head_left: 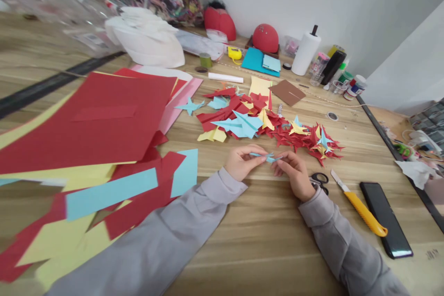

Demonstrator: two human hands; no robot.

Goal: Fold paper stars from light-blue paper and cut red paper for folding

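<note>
Between my two hands is a small folded piece of light blue paper [269, 159], held just above the wooden table. My left hand [243, 162] pinches its left end between thumb and fingers. The fingers of my right hand [294, 172] are closed on its right end. Just beyond my hands lies a heap of folded paper shapes in red, yellow and blue, with a blue paper plane [239, 125] on its near side. A blue paper star [190, 106] rests left of the heap. Black scissors [319, 179] are partly hidden behind my right wrist.
Red paper sheets [114, 125] and coloured offcuts cover the table's left side. At right lie a yellow utility knife [364, 210] and a black phone [386, 222], the knife's handle overlapping the phone. Bottles, a white roll [305, 53] and red pincushion-like domes [265, 38] line the back.
</note>
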